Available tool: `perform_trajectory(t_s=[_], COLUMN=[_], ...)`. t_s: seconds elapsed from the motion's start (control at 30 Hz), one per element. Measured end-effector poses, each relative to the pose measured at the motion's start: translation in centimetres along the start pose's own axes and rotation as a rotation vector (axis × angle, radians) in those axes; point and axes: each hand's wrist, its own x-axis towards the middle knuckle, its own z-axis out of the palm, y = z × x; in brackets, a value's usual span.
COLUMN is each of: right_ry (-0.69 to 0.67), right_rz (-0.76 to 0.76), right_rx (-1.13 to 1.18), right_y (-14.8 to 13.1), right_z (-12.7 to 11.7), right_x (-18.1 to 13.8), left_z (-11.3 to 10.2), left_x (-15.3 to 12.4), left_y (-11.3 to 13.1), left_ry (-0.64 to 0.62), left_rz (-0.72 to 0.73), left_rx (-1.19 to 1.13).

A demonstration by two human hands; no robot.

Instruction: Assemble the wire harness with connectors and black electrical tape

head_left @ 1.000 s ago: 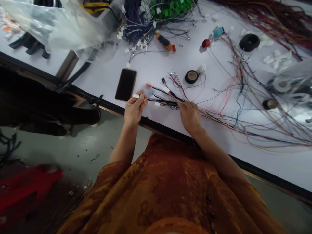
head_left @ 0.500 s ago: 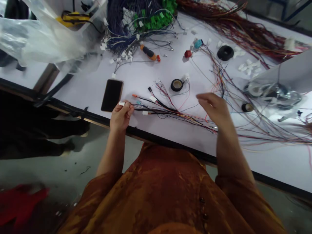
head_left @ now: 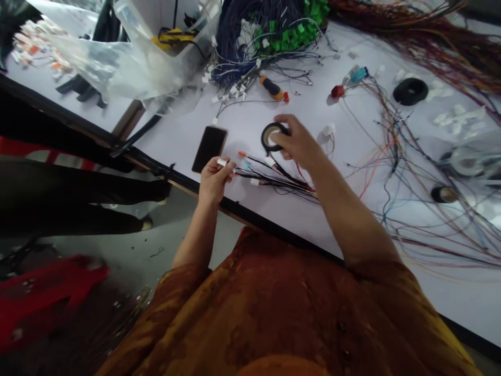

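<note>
My left hand (head_left: 214, 177) is closed at the table's near edge, pinching a small white connector (head_left: 221, 162) on the end of a bundle of thin coloured wires (head_left: 274, 180). The bundle runs right across the white table (head_left: 242, 115). My right hand (head_left: 298, 142) reaches over the wires and grips a roll of black tape (head_left: 270, 137), lifted or tilted just above the table. A black phone (head_left: 209, 149) lies face down just beyond my left hand.
Loose wires (head_left: 395, 156) spread over the right side. A black tape roll (head_left: 410, 91), an orange-handled screwdriver (head_left: 272, 87), red (head_left: 337, 91) and blue (head_left: 359, 74) connectors, green connectors (head_left: 289, 31) and clear plastic bags (head_left: 117, 57) lie farther back. Another small roll (head_left: 444, 194) sits at right.
My right hand let go of the wire bundle, swung right, then came back left and took hold of the black tape roll. My left hand kept its pinch on the white connector.
</note>
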Motion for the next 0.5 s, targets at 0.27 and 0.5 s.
perform_trajectory(t_s=[0.27,0.5], right_ry=[-0.05,-0.088], right_rz=[0.229,0.144], right_rx=[0.47,0.345], right_y=[-3.1,-4.3], right_z=[8.4,8.1], right_x=[-2.8,-4.2], left_z=[-0.8,-0.9], left_x=[0.0,0.0], left_y=[0.0,0.0], left_ry=[-0.062,-0.073], left_rz=[0.096,0.127], left_rx=[0.044,0.112])
